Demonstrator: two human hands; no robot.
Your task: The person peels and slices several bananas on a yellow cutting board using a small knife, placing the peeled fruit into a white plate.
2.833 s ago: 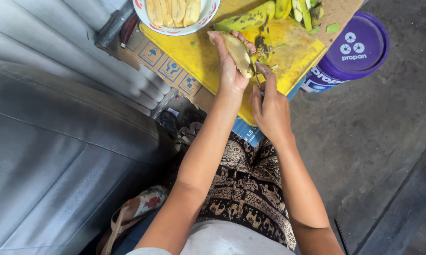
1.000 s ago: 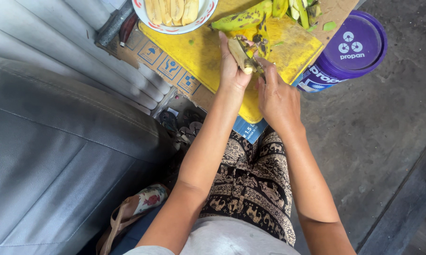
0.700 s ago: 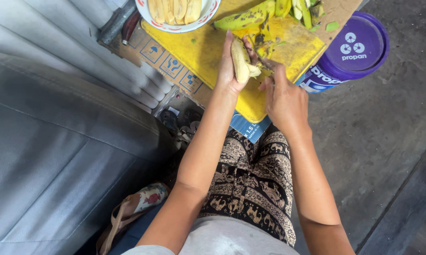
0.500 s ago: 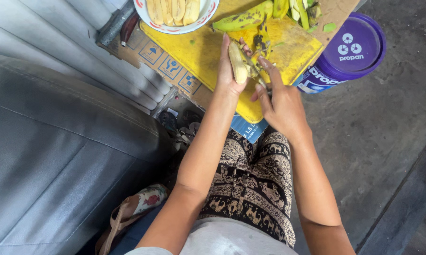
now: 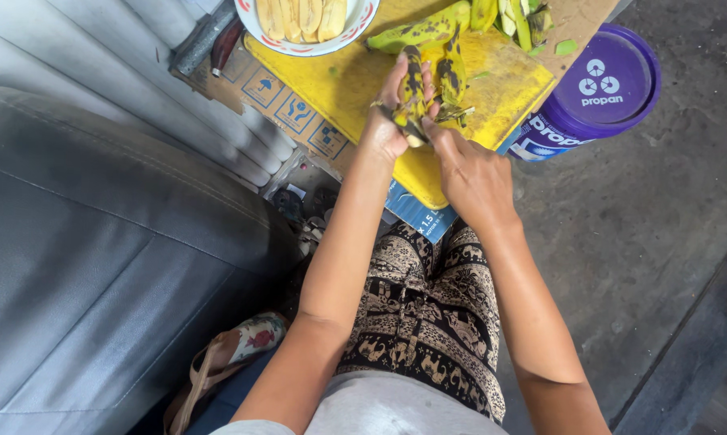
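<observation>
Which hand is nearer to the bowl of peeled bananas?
Left. The left hand, holding a banana, is just below and right of the bowl. The right hand is lower and farther right.

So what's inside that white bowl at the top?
The white bowl holds several peeled, pale yellow banana pieces lying side by side. Its far part is cut off by the picture's edge, so the rest is unseen.
</observation>
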